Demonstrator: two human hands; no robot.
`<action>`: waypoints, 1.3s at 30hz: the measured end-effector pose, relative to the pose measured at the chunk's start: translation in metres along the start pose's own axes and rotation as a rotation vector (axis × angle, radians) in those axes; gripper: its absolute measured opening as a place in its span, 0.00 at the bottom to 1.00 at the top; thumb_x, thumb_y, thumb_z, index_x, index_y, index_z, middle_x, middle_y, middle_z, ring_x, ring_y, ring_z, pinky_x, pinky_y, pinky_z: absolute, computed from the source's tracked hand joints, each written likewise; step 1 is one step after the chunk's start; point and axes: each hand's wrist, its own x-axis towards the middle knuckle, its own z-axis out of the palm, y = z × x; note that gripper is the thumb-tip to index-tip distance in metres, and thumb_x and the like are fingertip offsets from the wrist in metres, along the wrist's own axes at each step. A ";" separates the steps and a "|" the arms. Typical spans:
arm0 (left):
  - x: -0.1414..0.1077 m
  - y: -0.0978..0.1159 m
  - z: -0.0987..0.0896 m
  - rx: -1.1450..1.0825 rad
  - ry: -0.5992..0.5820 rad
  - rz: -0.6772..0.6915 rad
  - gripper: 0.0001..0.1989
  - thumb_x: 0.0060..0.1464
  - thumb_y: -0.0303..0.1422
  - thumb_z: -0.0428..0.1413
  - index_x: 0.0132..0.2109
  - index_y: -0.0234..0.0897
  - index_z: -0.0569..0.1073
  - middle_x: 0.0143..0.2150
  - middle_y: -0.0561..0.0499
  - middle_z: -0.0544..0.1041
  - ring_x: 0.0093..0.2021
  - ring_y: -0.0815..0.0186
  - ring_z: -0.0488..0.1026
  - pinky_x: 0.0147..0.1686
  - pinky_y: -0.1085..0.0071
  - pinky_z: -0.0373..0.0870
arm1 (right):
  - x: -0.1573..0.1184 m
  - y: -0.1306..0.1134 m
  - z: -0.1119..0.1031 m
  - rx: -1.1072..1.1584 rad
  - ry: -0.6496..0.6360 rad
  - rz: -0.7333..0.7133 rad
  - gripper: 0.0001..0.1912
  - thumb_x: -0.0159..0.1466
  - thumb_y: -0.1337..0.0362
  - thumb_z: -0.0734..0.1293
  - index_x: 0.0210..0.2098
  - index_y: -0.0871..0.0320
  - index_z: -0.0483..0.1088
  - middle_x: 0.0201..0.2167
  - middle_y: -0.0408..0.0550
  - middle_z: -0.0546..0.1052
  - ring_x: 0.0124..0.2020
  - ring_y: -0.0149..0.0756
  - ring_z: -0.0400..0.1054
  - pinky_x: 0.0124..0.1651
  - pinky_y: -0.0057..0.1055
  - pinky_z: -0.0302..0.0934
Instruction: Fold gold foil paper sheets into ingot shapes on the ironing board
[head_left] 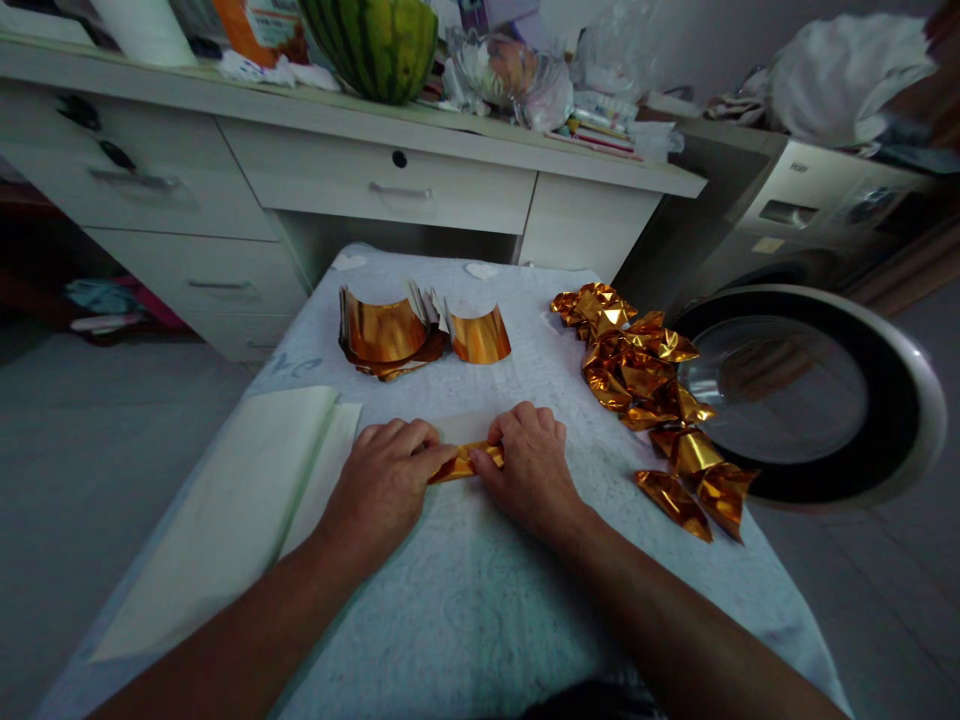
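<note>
A narrow strip of gold foil paper (pixel 463 461), folded or rolled, lies between my hands over the middle of the cloth. My left hand (pixel 394 475) grips its left end, thumb on top. At the other end, my right hand (pixel 531 465) pinches the strip with the thumb pressed along it. Just behind the strip a pale sheet (pixel 465 428) shows, partly covered by my hands. Farther back stands a stack of curled gold foil sheets (pixel 386 332), with a single curled sheet (pixel 481 337) beside it. Folded gold foil pieces (pixel 637 370) are heaped to the right.
A stack of pale paper (pixel 225 500) lies on the cloth-covered table (pixel 420 620) at left. Behind are white drawers (pixel 390 185) under a counter holding a watermelon (pixel 375 45). The open round door (pixel 810 395) of a washing machine (pixel 810 210) stands close to the table's right edge.
</note>
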 end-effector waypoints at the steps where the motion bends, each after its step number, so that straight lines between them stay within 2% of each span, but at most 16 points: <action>1: -0.001 0.002 -0.001 0.020 -0.011 0.010 0.13 0.59 0.23 0.53 0.44 0.43 0.78 0.38 0.50 0.75 0.39 0.59 0.69 0.40 0.60 0.63 | 0.000 0.000 0.000 -0.002 -0.001 0.002 0.11 0.61 0.55 0.69 0.35 0.56 0.69 0.39 0.49 0.68 0.43 0.45 0.59 0.44 0.40 0.51; 5: -0.005 0.013 -0.004 0.121 -0.001 0.039 0.10 0.60 0.26 0.52 0.44 0.38 0.77 0.39 0.47 0.76 0.39 0.57 0.71 0.41 0.57 0.64 | 0.000 -0.001 -0.001 -0.013 -0.005 0.008 0.10 0.61 0.55 0.68 0.34 0.56 0.69 0.39 0.49 0.68 0.43 0.44 0.59 0.44 0.40 0.51; 10: -0.010 0.027 -0.008 0.232 -0.023 0.063 0.14 0.60 0.33 0.55 0.52 0.38 0.74 0.41 0.45 0.77 0.40 0.53 0.72 0.40 0.55 0.66 | 0.000 -0.002 -0.002 -0.019 -0.011 0.008 0.10 0.61 0.56 0.68 0.35 0.56 0.69 0.39 0.49 0.69 0.43 0.44 0.59 0.44 0.40 0.51; 17: -0.012 0.039 -0.012 0.269 -0.086 0.012 0.16 0.57 0.36 0.59 0.51 0.36 0.76 0.44 0.42 0.77 0.42 0.49 0.73 0.41 0.51 0.69 | 0.000 -0.003 -0.004 -0.023 -0.023 0.005 0.08 0.62 0.58 0.67 0.36 0.56 0.69 0.39 0.50 0.69 0.44 0.45 0.59 0.45 0.41 0.51; 26: -0.024 0.035 0.000 0.319 -0.099 0.127 0.19 0.60 0.31 0.54 0.56 0.28 0.73 0.55 0.36 0.76 0.53 0.48 0.73 0.50 0.52 0.70 | -0.001 -0.002 -0.002 -0.029 -0.006 -0.006 0.07 0.63 0.59 0.66 0.35 0.56 0.69 0.39 0.50 0.69 0.43 0.45 0.59 0.45 0.40 0.51; 31: -0.039 0.031 0.005 0.318 -0.107 0.110 0.25 0.59 0.36 0.56 0.60 0.27 0.70 0.62 0.32 0.70 0.61 0.46 0.68 0.55 0.51 0.68 | -0.001 0.000 -0.001 -0.034 -0.006 -0.010 0.07 0.64 0.58 0.66 0.36 0.56 0.69 0.40 0.50 0.69 0.44 0.45 0.60 0.45 0.40 0.52; 39: -0.048 0.024 -0.003 0.285 -0.078 0.116 0.27 0.59 0.42 0.55 0.58 0.25 0.71 0.61 0.31 0.71 0.60 0.45 0.69 0.55 0.49 0.68 | -0.001 -0.001 -0.002 -0.034 -0.001 -0.014 0.07 0.63 0.59 0.66 0.36 0.56 0.69 0.40 0.50 0.69 0.44 0.45 0.59 0.45 0.40 0.52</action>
